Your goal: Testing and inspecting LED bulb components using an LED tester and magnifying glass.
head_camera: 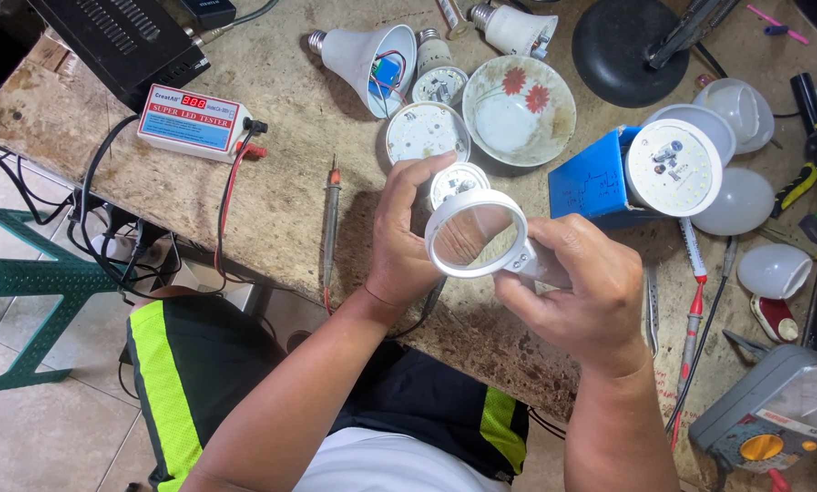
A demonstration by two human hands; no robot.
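Observation:
My right hand (580,287) grips the handle of a white round magnifying glass (475,234) and holds it level over the bench. Behind the lens, my left hand (407,232) holds a small round LED board (457,180) between thumb and fingers; part of my palm shows enlarged through the lens. Both hands hover above the front edge of the worn workbench (281,210).
On the bench: a white LED tester box (193,118) with red and black leads, a probe (332,214), open bulb housings (372,56), a round LED plate (427,132), a flowered bowl (519,109), a blue box (595,180), white domes (741,202), screwdrivers (694,273), a multimeter (777,415).

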